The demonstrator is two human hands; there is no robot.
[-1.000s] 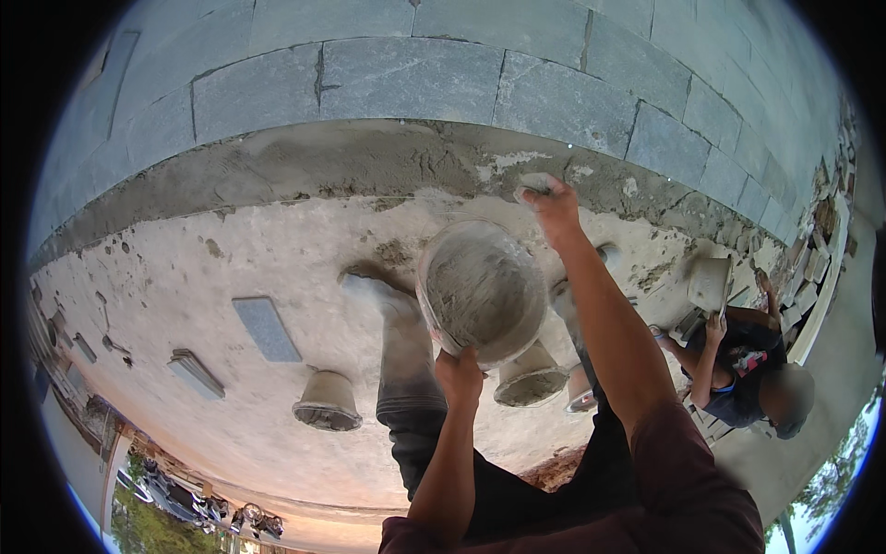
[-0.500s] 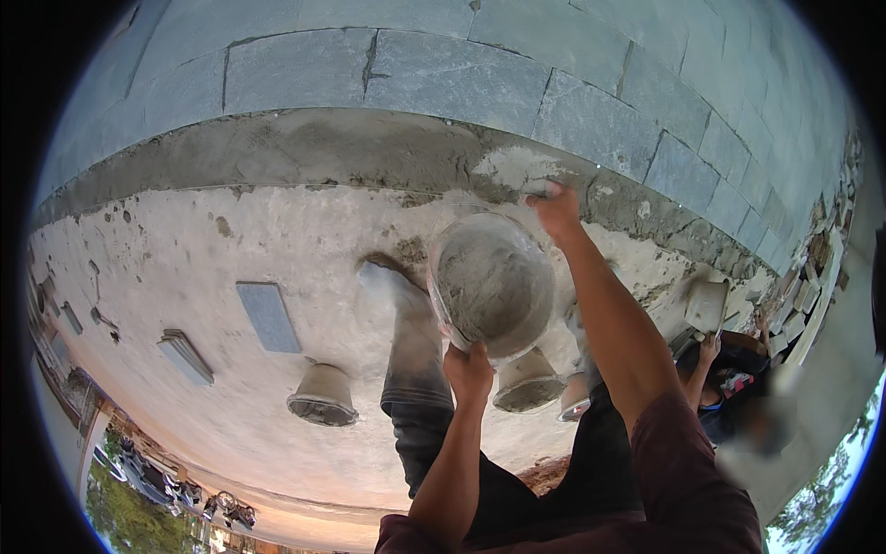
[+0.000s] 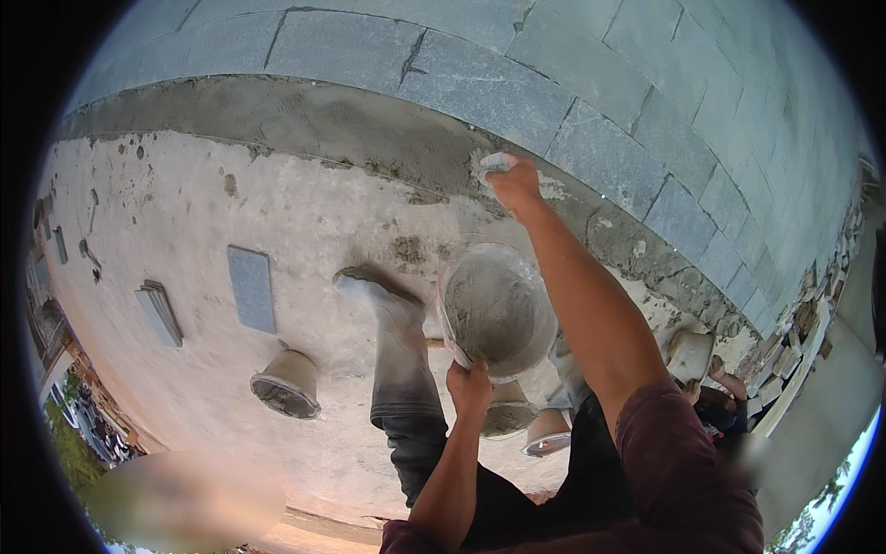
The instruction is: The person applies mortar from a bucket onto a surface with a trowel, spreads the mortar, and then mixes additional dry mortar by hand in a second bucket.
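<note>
My left hand (image 3: 470, 386) is closed on the near rim of a round bucket (image 3: 447, 309) holding grey cement mix. The bucket is tipped, so its wide mouth faces up toward me. My right arm reaches past the bucket to the strip of wet mortar (image 3: 369, 129) below the grey stone tiles. There my right hand (image 3: 515, 185) is closed on a small pale, rounded object (image 3: 498, 162), whose kind I cannot make out. It is against or just above the mortar, where a lighter grey patch shows around it.
Grey tiles (image 3: 489, 78) cover the far side. At left lie a loose tile (image 3: 251, 288) and a tile stack (image 3: 159, 312). Buckets stand at left (image 3: 287, 380) and behind the held one (image 3: 546, 430). A co-worker (image 3: 724, 402) handles a pale container (image 3: 688, 355) beside rubble at right.
My right hand has moved left along the mortar strip with the pale object. My left hand keeps its hold on the bucket rim. The view has turned somewhat.
</note>
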